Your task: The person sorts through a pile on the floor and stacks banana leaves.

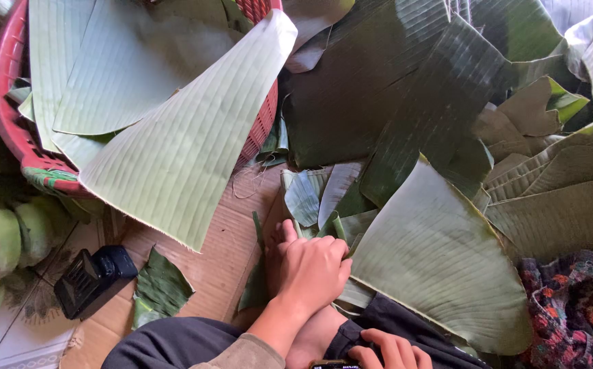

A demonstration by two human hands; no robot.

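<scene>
I see my left hand (pixel 310 270) curled over a narrow folded banana-leaf strip (pixel 332 225) — pale green, lying on the cardboard sheet (pixel 207 263) near its right edge — with a large pale leaf (pixel 440 260) just beside it.

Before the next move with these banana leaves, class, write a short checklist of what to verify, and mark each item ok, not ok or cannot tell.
1. Left hand on a leaf: ok, it rests on small folded leaf strips.
2. Right hand free: not ok, it holds a dark device at the bottom edge.
3. Large pale leaf within reach: ok, it lies beside the left hand.
4. Red basket stocked: ok, leaves spill over its rim.
5. Leaves whole: cannot tell, many overlap.
6. Black box off the leaves: ok, it sits apart on the cardboard.
</scene>
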